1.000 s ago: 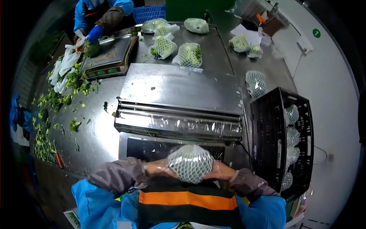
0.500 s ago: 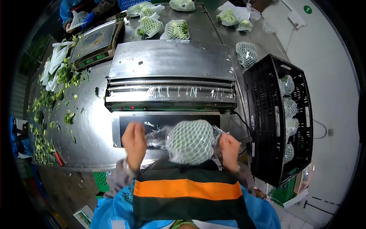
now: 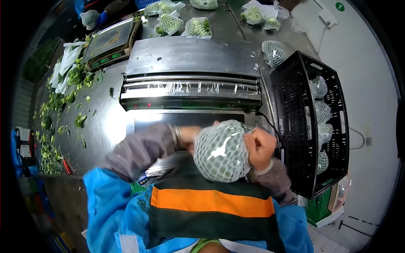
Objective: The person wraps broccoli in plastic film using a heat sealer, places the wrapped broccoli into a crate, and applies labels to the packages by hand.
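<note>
A round bundle (image 3: 221, 152) in white foam netting and clear film is held up in front of my apron. My left hand (image 3: 190, 137) is at its far left side, its fingers mostly hidden behind the bundle. With closed fingers, my right hand (image 3: 260, 147) grips the bundle's wrap on the right side. Beyond the bundle stands the film wrapping machine (image 3: 192, 90), with a dark plate (image 3: 156, 119) in front of it.
On the right is a black crate (image 3: 310, 126) with several netted bundles (image 3: 322, 111). A scale (image 3: 110, 44), leaf scraps (image 3: 52, 122) and a red-handled tool (image 3: 67, 166) lie left. More netted heads (image 3: 197, 27) lie at the back. A co-worker's gloved hand (image 3: 102, 18) is at upper left.
My left hand has moved right, from apart at the film's left end to behind the bundle. The bundle has turned and come slightly right. My right hand has moved up onto its side.
</note>
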`<state>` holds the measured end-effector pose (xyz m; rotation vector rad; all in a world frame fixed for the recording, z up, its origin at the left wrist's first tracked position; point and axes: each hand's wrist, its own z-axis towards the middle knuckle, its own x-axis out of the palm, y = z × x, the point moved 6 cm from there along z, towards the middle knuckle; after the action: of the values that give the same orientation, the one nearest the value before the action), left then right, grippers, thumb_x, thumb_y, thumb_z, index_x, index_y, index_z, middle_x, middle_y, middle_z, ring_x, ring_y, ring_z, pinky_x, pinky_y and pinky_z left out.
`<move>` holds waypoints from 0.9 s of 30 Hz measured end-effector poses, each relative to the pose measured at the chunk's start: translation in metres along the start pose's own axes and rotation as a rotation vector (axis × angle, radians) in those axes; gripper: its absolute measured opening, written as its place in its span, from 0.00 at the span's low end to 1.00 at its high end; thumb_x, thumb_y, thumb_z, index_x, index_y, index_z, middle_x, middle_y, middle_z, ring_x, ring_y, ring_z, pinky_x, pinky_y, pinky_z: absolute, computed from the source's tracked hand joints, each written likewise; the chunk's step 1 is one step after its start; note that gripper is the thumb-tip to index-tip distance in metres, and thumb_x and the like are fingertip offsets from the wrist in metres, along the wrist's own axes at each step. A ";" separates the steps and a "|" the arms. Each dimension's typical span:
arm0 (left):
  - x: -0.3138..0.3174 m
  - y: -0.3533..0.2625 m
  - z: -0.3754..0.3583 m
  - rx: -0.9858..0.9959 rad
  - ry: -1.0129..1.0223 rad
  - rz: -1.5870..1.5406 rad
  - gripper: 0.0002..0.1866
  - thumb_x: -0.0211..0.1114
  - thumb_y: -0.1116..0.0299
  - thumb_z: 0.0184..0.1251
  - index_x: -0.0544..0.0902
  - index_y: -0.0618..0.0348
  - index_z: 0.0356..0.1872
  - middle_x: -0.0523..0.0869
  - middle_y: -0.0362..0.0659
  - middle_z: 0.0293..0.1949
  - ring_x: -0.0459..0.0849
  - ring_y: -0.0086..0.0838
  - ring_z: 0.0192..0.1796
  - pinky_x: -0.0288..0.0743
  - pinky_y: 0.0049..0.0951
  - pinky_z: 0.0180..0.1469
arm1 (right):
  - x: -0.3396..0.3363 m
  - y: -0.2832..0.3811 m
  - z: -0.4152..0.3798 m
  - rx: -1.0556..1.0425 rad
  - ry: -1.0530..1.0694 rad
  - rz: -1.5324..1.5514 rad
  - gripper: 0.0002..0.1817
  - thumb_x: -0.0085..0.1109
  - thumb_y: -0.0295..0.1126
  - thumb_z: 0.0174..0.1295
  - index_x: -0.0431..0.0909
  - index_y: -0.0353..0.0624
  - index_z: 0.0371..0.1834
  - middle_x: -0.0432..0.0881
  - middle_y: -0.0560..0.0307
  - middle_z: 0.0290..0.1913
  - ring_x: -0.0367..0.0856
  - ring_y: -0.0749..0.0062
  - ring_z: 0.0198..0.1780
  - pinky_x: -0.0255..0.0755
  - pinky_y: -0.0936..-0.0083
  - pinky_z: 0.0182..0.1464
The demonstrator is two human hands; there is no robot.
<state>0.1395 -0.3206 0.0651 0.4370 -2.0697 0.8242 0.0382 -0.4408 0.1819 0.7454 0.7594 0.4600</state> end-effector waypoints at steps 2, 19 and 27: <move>-0.004 -0.007 -0.023 -0.196 -0.068 0.331 0.41 0.36 0.32 0.64 0.65 0.59 0.63 0.78 0.52 0.53 0.80 0.35 0.53 0.72 0.40 0.58 | 0.001 0.036 0.022 -0.244 0.164 -0.026 0.25 0.70 0.41 0.49 0.62 0.43 0.10 0.60 0.58 0.12 0.61 0.68 0.12 0.54 0.76 0.16; 0.084 -0.002 0.002 0.499 -0.214 1.110 0.27 0.67 0.51 0.57 0.76 0.55 0.54 0.72 0.53 0.51 0.72 0.44 0.55 0.64 0.35 0.59 | 0.017 0.051 0.009 -0.124 1.173 0.340 0.06 0.65 0.29 0.50 0.79 0.39 0.24 0.80 0.54 0.23 0.78 0.60 0.24 0.71 0.73 0.27; 0.073 0.020 -0.028 0.621 -0.410 0.823 0.35 0.63 0.65 0.55 0.61 0.62 0.65 0.65 0.53 0.62 0.63 0.40 0.65 0.55 0.32 0.65 | 0.080 -0.022 -0.044 0.590 0.666 1.235 0.20 0.64 0.26 0.52 0.66 0.40 0.46 0.71 0.61 0.42 0.71 0.80 0.47 0.68 0.83 0.47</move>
<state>0.1018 -0.2880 0.1282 0.0428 -2.3483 2.0330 0.0596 -0.3864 0.1081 1.6446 0.9996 1.7034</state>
